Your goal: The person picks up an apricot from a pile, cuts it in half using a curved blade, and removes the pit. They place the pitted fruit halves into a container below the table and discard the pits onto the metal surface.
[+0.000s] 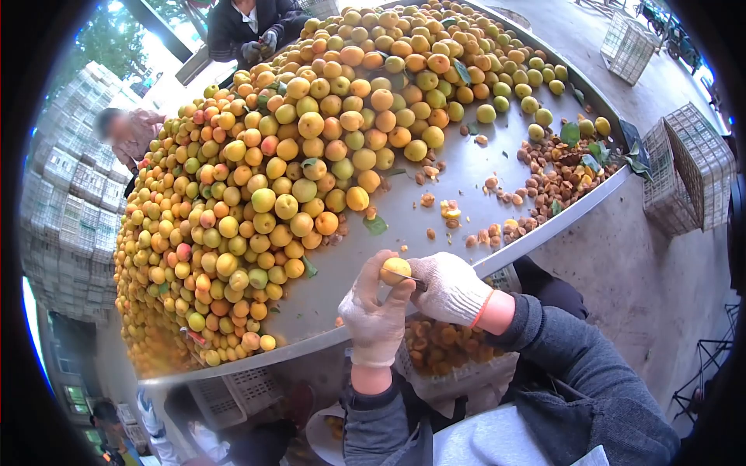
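My left hand point(373, 314), in a pale work glove, pinches a yellow apricot point(395, 269) between thumb and fingers above the table's near edge. My right hand point(451, 287), gloved in white with an orange cuff, is closed around the dark handle of a small knife point(409, 277). The knife's thin blade lies against the lower side of the apricot. Below my hands stands a white crate point(466, 378) with cut apricot pieces point(447, 346) in it. A large heap of apricots point(287, 163) covers much of the metal table point(342, 276).
Apricot stones and scraps point(556, 175) lie along the table's right rim, with a few loose bits nearer me. Plastic crates point(688, 171) stand on the floor at right; more are stacked at left. A gloved person point(256, 35) is across the table, others at left.
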A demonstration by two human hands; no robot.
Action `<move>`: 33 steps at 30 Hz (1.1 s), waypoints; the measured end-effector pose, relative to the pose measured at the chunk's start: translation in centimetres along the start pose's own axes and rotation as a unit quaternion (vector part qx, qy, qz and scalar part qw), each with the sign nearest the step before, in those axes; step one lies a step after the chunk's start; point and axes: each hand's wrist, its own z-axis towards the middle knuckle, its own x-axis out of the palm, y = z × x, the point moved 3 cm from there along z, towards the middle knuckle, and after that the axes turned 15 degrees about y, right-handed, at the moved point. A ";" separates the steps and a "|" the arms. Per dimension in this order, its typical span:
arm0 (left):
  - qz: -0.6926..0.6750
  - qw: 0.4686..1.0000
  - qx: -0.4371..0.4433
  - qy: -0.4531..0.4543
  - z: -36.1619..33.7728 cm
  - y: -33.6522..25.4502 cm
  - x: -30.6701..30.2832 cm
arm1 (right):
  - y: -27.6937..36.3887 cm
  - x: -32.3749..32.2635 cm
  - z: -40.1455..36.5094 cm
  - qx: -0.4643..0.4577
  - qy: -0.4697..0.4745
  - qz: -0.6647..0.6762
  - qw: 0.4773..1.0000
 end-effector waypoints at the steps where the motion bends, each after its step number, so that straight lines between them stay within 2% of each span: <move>1: 0.156 0.987 0.029 0.004 0.0 -0.4 -0.1 | -0.1 -0.1 -0.1 0.011 0.007 -0.011 1.000; 2: 0.155 0.988 0.028 0.006 0.0 -0.1 -0.2 | -0.3 -0.1 0.0 0.013 0.006 -0.010 1.000; 4: 0.293 0.952 0.091 -0.007 0.1 0.0 -0.1 | -1.0 0.2 0.3 0.023 0.069 0.028 0.997; 5: 0.292 0.952 0.093 -0.007 0.1 -0.2 0.3 | -0.8 0.0 0.3 0.023 0.068 0.027 0.997; 6: 0.104 0.993 0.060 -0.021 0.2 -0.2 0.6 | -0.4 -0.2 0.3 0.032 0.061 0.023 0.997; 7: -0.087 0.995 0.025 -0.033 0.2 0.0 0.8 | -0.2 -0.3 0.3 0.040 0.055 0.020 0.998; 8: -0.086 0.995 0.025 -0.032 0.2 0.2 0.9 | -0.1 -0.3 0.3 0.039 0.053 0.020 0.998; 10: -0.210 0.978 0.008 -0.012 0.1 1.1 1.1 | 0.1 -0.1 0.1 0.018 0.024 -0.010 0.999; 14: -0.241 0.969 -0.037 -0.047 -0.1 0.8 1.3 | 0.6 0.1 0.0 0.035 0.012 -0.045 0.998; 16: -0.095 0.995 -0.023 -0.027 -0.1 0.7 0.7 | 0.6 0.0 -0.1 0.032 0.044 -0.037 0.998; 17: -0.097 0.995 -0.026 -0.025 -0.1 0.4 0.6 | 0.3 -0.1 -0.1 0.036 0.045 -0.036 0.998; 19: -0.125 0.990 -0.067 0.015 0.0 -0.4 0.4 | -0.3 0.6 0.1 0.046 0.193 0.199 0.960; 24: -0.160 0.984 -0.056 0.054 0.1 0.0 0.2 | 0.4 0.0 -0.2 0.012 0.219 0.270 0.937; 26: -0.184 0.980 -0.044 0.064 -0.1 0.3 0.2 | 0.1 0.4 -0.4 0.053 0.258 0.311 0.913; 29: -0.226 0.970 -0.051 0.078 0.0 0.4 0.2 | 0.8 0.3 -0.6 0.098 0.228 0.291 0.924; 30: -0.256 0.964 -0.042 0.054 0.1 0.6 0.4 | 0.4 0.7 -0.5 0.095 0.228 0.289 0.925; 32: -0.285 0.957 -0.034 0.029 0.2 0.9 0.4 | -0.3 0.8 -0.3 0.037 0.088 0.081 0.992; 33: -0.290 0.955 -0.060 0.032 0.1 1.2 0.3 | -0.4 0.9 -0.3 0.038 0.089 0.082 0.992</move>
